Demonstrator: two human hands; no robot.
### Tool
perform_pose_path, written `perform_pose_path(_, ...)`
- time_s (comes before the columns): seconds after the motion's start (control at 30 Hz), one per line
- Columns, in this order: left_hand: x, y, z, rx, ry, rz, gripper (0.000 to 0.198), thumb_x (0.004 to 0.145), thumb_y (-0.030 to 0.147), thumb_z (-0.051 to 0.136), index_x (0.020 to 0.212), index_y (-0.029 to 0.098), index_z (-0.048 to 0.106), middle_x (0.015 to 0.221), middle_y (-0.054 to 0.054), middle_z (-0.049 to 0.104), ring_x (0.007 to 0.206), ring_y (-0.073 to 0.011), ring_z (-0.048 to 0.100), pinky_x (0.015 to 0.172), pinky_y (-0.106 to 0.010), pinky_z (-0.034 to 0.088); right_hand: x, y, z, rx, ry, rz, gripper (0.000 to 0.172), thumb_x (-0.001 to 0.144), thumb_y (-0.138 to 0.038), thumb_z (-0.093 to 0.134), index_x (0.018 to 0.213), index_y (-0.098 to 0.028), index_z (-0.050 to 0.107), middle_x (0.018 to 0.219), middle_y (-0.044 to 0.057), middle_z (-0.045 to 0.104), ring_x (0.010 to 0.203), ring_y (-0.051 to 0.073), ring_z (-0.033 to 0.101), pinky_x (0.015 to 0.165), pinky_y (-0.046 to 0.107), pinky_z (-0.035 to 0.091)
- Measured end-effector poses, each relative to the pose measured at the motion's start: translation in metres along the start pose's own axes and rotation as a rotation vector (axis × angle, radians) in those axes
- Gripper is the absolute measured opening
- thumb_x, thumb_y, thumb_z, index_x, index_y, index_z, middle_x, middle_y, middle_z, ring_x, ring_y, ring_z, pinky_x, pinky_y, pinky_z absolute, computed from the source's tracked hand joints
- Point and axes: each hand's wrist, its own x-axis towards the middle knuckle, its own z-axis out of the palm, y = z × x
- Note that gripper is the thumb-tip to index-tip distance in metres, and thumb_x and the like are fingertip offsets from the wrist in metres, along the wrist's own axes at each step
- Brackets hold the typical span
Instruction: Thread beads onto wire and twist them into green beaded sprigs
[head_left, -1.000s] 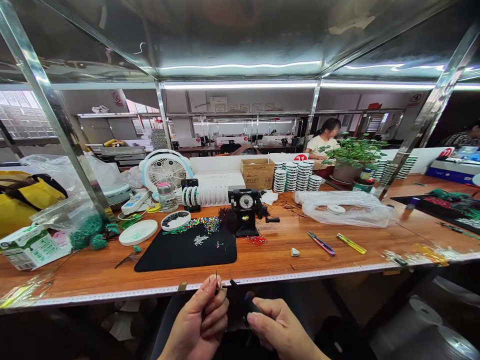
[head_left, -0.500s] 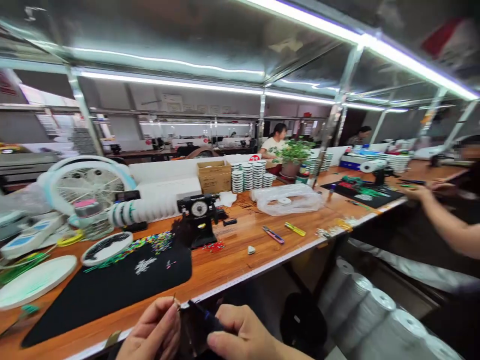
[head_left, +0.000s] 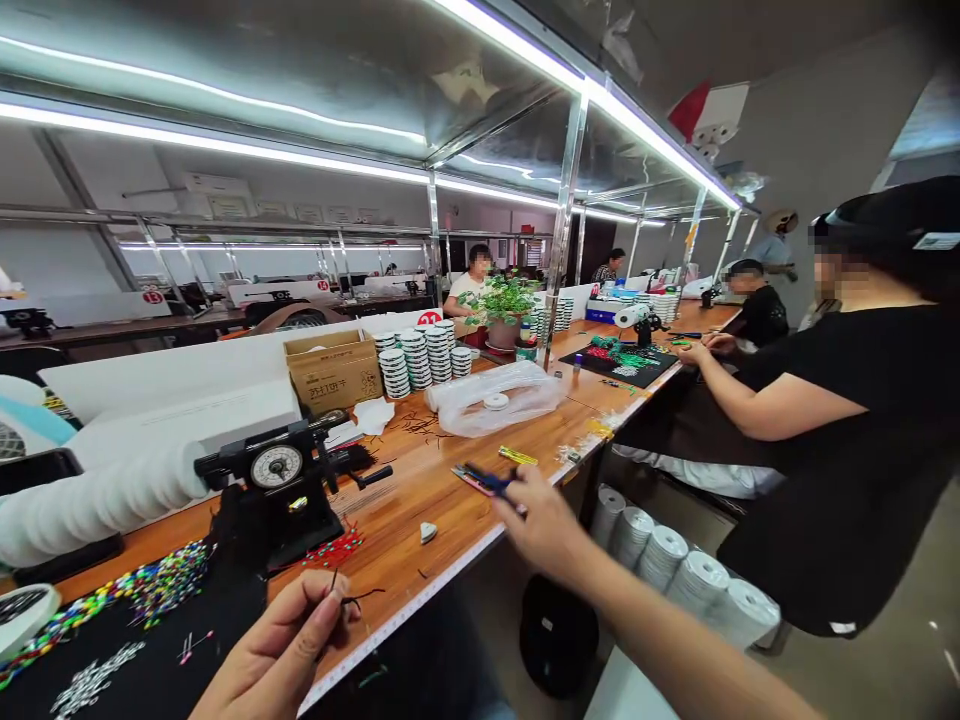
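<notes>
At the lower left, my left hand (head_left: 289, 640) pinches a short black cord (head_left: 361, 600) between thumb and fingertips; its thin ends stick out. My right hand (head_left: 544, 520) reaches over the table's front edge. Its fingers close on a dark blue, slim tool (head_left: 491, 482), whose kind is hard to make out. The tool lies low over the tabletop, overlapping a pink-and-blue utility knife (head_left: 466, 478). A yellow cutter (head_left: 517, 456) rests just beyond. Between my hands, a small white triangular piece (head_left: 427, 532) sits on the wood.
A black crank-handled machine (head_left: 281, 470) stands left, with red bits (head_left: 334, 547) before it. Coloured beads (head_left: 172, 580) lie on a black mat (head_left: 180, 690). Behind are a cardboard box (head_left: 334, 372), stacked spools (head_left: 412, 360) and a plastic bag (head_left: 457, 405). A co-worker (head_left: 810, 400) works at the right.
The view has swung right. My right hand has moved away from my left, carrying the dark blue tool to the utility knife on the table. My left hand keeps the cord.
</notes>
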Motion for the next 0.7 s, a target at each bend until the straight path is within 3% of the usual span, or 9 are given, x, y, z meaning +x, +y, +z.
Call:
perform_pose_path(0.03,0.004,0.003,0.002,-0.024,0.005,-0.006,0.033,0.063,0.038,0.076,0.09,0.022,0.065,0.09,-0.002,0.067,0.086,-0.0169,0.058,0.076,-0.018,0.048,0.019,0.021,-0.007,-0.228,-0.023,0.115,0.027,0.089,-0.03,0.042,0.089,-0.015,0.064,0.1,0.01,0.051,0.095,0.019,0.048,0.084,0.028,0.035)
perform_pose_path(0.1,0.01,0.009,0.01,-0.102,-0.008,-0.04,0.035,0.062,0.038,0.077,0.091,0.022,0.066,0.095,-0.003,0.068,0.097,-0.0208,0.057,0.083,-0.022,0.047,0.056,0.059,-0.017,-0.339,-0.038,0.223,0.031,0.087,-0.03,0.046,0.086,-0.008,0.067,0.095,0.015,0.053,0.093,0.025,0.05,0.082,0.033,0.035)
perform_pose_path(0.2,0.017,0.017,0.028,-0.223,-0.096,-0.059,0.027,0.063,0.041,0.076,0.077,0.019,0.065,0.076,-0.002,0.066,0.081,-0.0191,0.06,0.078,-0.025,0.05,0.092,0.095,-0.019,-0.391,-0.079,0.25,0.027,0.082,-0.03,0.054,0.083,-0.007,0.069,0.092,0.015,0.055,0.09,0.025,0.052,0.078,0.032,0.036)
perform_pose_path(0.27,0.024,0.019,0.038,-0.282,-0.134,-0.046,0.023,0.066,0.038,0.074,0.07,0.019,0.062,0.065,0.0,0.062,0.066,-0.0145,0.056,0.07,-0.023,0.05,0.102,0.1,-0.016,-0.407,-0.084,0.235,0.028,0.082,-0.032,0.056,0.083,-0.008,0.069,0.094,0.015,0.056,0.091,0.024,0.051,0.078,0.032,0.035)
perform_pose_path(0.4,0.042,0.02,0.048,-0.326,-0.13,-0.065,0.019,0.072,0.031,0.069,0.069,0.018,0.056,0.065,0.002,0.058,0.056,-0.0106,0.051,0.057,-0.021,0.048,0.097,0.076,-0.003,-0.416,-0.026,0.155,0.035,0.087,-0.039,0.049,0.094,-0.009,0.066,0.104,0.017,0.054,0.101,0.028,0.046,0.083,0.036,0.033)
perform_pose_path(0.53,0.061,0.02,0.055,-0.312,-0.031,-0.087,0.016,0.073,0.024,0.068,0.073,0.017,0.053,0.068,0.001,0.057,0.05,-0.0089,0.051,0.045,-0.019,0.044,0.079,0.03,0.029,-0.354,-0.087,-0.037,0.029,0.083,-0.042,0.054,0.088,-0.016,0.066,0.097,0.01,0.057,0.094,0.022,0.05,0.082,0.03,0.035)
perform_pose_path(0.63,0.071,0.02,0.061,-0.308,0.042,-0.09,0.011,0.077,0.021,0.063,0.081,0.018,0.053,0.077,0.001,0.06,0.05,-0.0071,0.054,0.04,-0.015,0.039,0.072,0.009,0.053,-0.335,-0.107,-0.078,0.015,0.082,-0.021,0.054,0.084,-0.01,0.065,0.091,0.014,0.059,0.089,0.025,0.052,0.078,0.033,0.037)
perform_pose_path(0.7,0.075,0.018,0.063,-0.298,0.069,-0.096,0.008,0.08,0.02,0.059,0.085,0.019,0.053,0.084,0.0,0.061,0.052,-0.0065,0.057,0.039,-0.013,0.036,0.071,0.005,0.061,-0.318,-0.09,-0.069,0.019,0.082,-0.006,0.045,0.081,-0.007,0.064,0.087,0.017,0.059,0.088,0.026,0.052,0.077,0.036,0.038)
